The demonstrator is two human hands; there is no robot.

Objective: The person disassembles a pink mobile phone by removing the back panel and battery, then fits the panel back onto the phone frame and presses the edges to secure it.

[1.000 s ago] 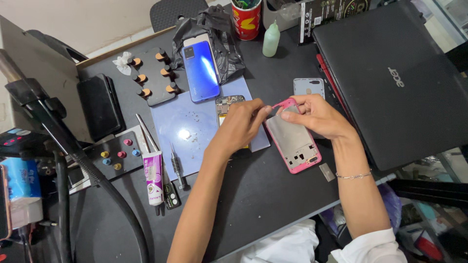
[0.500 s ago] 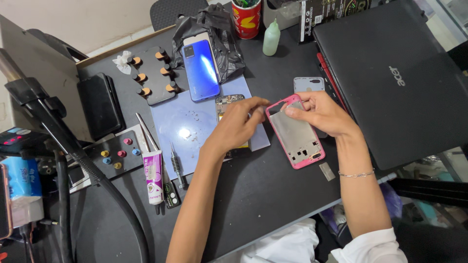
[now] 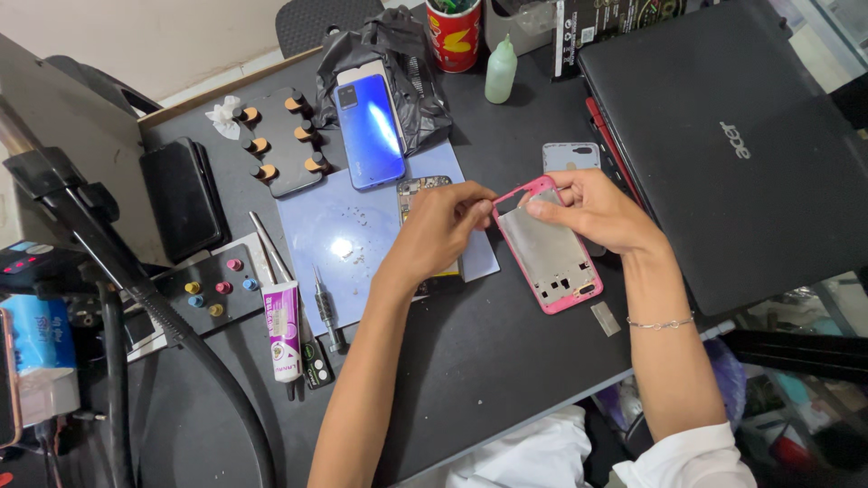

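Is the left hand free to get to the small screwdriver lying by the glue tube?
Probably not straight away: the left hand is pinching the pink phone frame. Otherwise the path to the screwdriver beside the glue tube looks unobstructed.

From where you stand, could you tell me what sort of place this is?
Most likely a phone repair bench. Both hands, left hand and right hand, hold a pink phone frame; a blue phone, a precision screwdriver and a glue tube lie on the dark table.
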